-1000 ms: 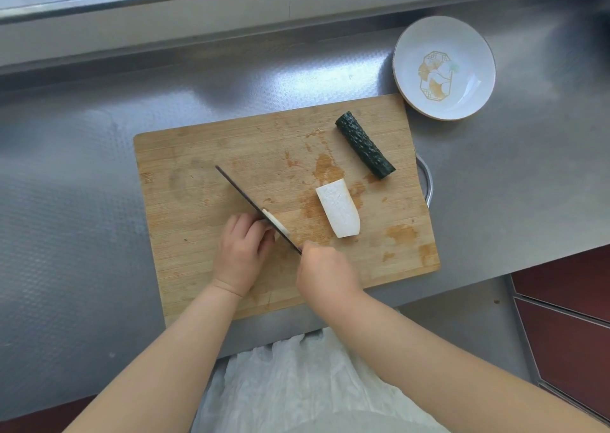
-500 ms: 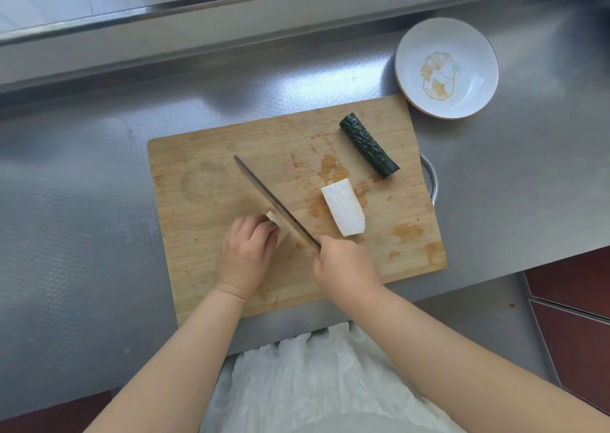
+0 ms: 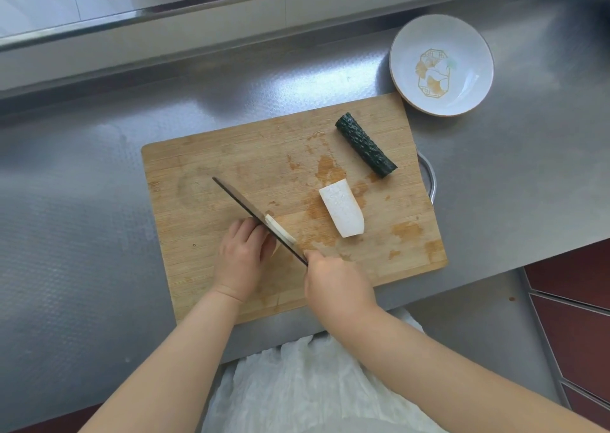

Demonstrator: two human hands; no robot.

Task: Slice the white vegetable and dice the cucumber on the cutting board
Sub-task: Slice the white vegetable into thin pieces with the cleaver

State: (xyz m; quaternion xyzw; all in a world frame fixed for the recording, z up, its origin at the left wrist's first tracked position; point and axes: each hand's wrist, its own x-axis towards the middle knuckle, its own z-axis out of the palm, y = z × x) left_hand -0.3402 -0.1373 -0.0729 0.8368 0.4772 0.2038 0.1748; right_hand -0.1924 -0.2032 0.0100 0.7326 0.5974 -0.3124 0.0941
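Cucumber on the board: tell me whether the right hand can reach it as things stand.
Probably yes, once free: the right hand grips the knife, but only bare cutting board lies between it and the cucumber.

We cannot see most of the white piece (image 3: 280, 229) being cut: the left hand (image 3: 242, 261) covers it, and only a pale strip shows beside the knife (image 3: 257, 218). The knife's handle is buried in the right hand (image 3: 336, 287). A metal handle (image 3: 429, 178) peeks from behind the cutting board (image 3: 204, 201). Both forearms run off the bottom edge.
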